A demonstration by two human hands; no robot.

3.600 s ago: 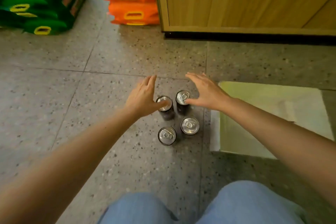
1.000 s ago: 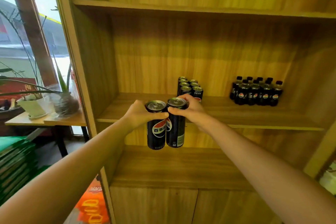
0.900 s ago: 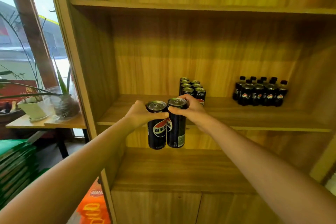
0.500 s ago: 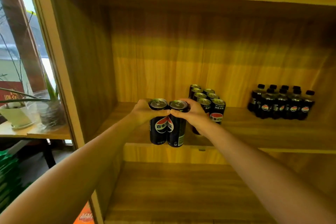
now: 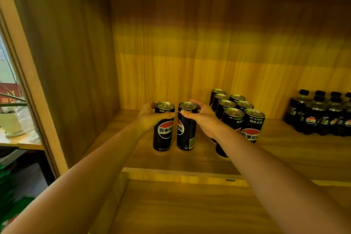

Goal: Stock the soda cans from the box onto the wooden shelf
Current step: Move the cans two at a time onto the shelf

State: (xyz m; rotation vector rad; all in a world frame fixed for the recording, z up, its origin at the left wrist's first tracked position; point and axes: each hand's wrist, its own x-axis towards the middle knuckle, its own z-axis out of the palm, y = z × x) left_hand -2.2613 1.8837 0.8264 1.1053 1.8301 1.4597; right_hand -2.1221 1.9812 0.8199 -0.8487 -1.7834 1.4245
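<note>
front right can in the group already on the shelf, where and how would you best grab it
Probably by the upper body just under the rim, from above and the front. The front right can stands upright at the group's open front corner, with another can tight on its left and one behind. Its front and right side are free, though the right forearm now crosses in front.

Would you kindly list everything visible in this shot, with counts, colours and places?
held cans: two, black, upright on the middle shelf board, left of the stocked group.
stocked cans: seven tops visible, black, two rows toward the back.
bottles: small dark pack, count unclear, far right.
wooden shelf: one, yellow-brown.
plant pot: one, white, on a side table outside, left.
left hand: grips the left can.
right hand: grips the right can.
</note>
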